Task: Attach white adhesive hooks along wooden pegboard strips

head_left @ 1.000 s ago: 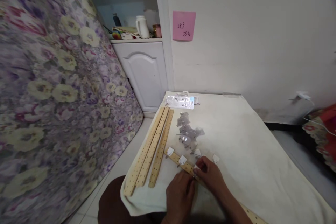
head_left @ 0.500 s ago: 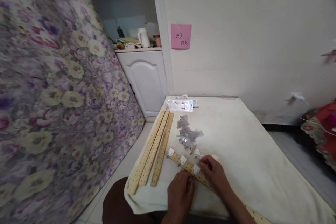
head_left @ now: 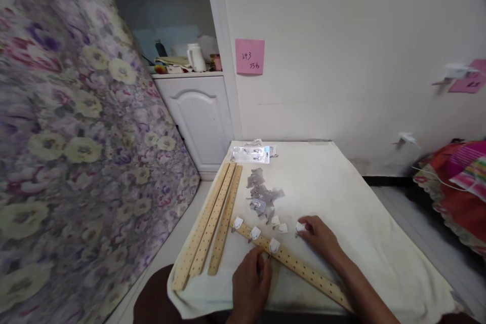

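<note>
A perforated wooden strip point(head_left: 299, 264) lies slantwise across the near part of the cloth. Three small white cards with metal bits stand along its far-left half, among them a middle card point(head_left: 255, 233) and a right card point(head_left: 274, 246). My left hand point(head_left: 251, 279) is closed at the strip's near edge, just below the right card; its fingertips are partly hidden. Beyond the strip, my right hand point(head_left: 321, 237) pinches another small white card point(head_left: 299, 228) with a metal bit hanging under it. Two loose white cards point(head_left: 279, 226) lie to the left of that hand.
Several perforated wooden strips point(head_left: 224, 228) lie along the table's left side. A heap of small clear-grey packets point(head_left: 261, 192) sits mid-table. Flat clear packaging point(head_left: 248, 154) rests at the far edge. A floral curtain point(head_left: 87, 162) hangs at left.
My right hand has moved from the strip out to the right and now pinches a white card. My left hand stays by the strip's right card. The view has turned slightly right.
</note>
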Motion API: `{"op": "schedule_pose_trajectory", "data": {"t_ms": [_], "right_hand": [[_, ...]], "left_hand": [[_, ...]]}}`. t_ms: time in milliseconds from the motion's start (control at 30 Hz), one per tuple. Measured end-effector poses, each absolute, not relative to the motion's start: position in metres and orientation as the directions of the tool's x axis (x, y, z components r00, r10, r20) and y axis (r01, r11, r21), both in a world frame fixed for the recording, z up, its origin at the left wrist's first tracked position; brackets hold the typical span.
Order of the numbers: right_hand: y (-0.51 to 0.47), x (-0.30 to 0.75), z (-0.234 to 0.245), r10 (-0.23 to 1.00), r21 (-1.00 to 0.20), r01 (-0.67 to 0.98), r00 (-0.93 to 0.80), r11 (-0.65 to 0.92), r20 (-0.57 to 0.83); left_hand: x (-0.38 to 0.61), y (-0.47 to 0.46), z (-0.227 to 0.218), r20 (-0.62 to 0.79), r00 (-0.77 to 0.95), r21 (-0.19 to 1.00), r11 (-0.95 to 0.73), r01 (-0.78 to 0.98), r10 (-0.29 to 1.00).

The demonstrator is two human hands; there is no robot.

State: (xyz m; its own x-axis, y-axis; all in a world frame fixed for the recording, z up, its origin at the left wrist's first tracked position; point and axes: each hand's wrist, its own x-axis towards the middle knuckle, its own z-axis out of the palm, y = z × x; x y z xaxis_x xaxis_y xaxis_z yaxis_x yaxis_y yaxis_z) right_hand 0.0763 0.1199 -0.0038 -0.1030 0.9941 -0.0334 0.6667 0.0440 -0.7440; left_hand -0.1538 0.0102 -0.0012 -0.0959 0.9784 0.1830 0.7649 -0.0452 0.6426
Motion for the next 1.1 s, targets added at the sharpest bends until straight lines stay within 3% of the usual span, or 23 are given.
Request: {"op": "schedule_pose_trajectory", "data": {"t_ms": [100, 233, 433, 567, 733, 900, 1100], "right_hand": [[0.115, 0.068, 0.002, 0.998, -0.700, 0.714, -0.045, 0.005, -0.039], [0.111, 0.068, 0.003, 1.000, -0.735, 0.678, 0.001, -0.010, -0.012], [0.109, 0.077, 0.002, 0.999, -0.839, 0.543, -0.042, 0.021, -0.002], [0.102, 0.082, 0.009, 0.991, -0.936, 0.352, -0.131, 0.021, -0.027], [0.080, 0.079, 0.023, 0.946, -0.986, 0.143, -0.302, -0.080, -0.121], [0.066, 0.071, 0.024, 0.945, -0.979, 0.191, -0.301, -0.067, -0.124], [0.066, 0.066, 0.018, 0.955, -0.968, 0.245, -0.273, -0.048, -0.116]], "left_hand": [[-0.154, 0.010, -0.001, 0.210, -0.106, 0.648, -0.057, 0.760, 0.972], [-0.152, 0.010, 0.003, 0.241, -0.135, 0.664, -0.062, 0.745, 0.961], [-0.151, 0.009, 0.011, 0.257, -0.177, 0.713, -0.063, 0.698, 0.950], [-0.152, 0.000, 0.011, 0.275, -0.197, 0.775, -0.096, 0.624, 0.941], [-0.140, -0.017, 0.002, 0.331, -0.019, 0.767, -0.256, 0.589, 0.944], [-0.120, -0.019, -0.005, 0.379, 0.216, 0.636, -0.423, 0.645, 0.900], [-0.113, -0.012, -0.003, 0.340, 0.235, 0.652, -0.408, 0.639, 0.911]]}}
